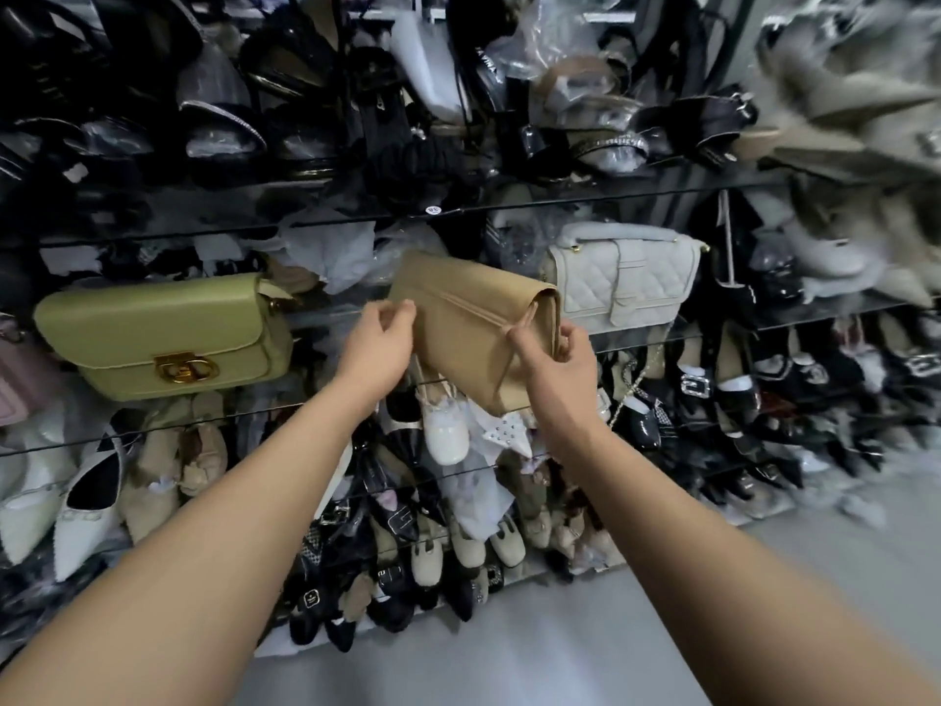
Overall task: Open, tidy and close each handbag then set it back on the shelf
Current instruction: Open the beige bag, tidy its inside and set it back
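Tilting down toward the right, the tan bag (468,318) is held up in front of the glass shelf (794,310) by both hands; its flap is seen lying down over its front. The bag's left corner is pinched by the left hand (379,343), whose fingers are curled against the thumb on the edge. A thin tan strap at the bag's right end is pinched by the right hand (555,364), whose fingers are likewise curled, close against the bag's side. Whether the bag touches the shelf cannot be told; it is placed between two other bags. A green bag (153,328) with a gold clasp is set to its left, well apart; a white bag (621,277), quilted, is set just beside it on the right, partly behind its upper end. Shoes (448,433) are crowded on the shelves below and above; the right edge of the view is blurred.
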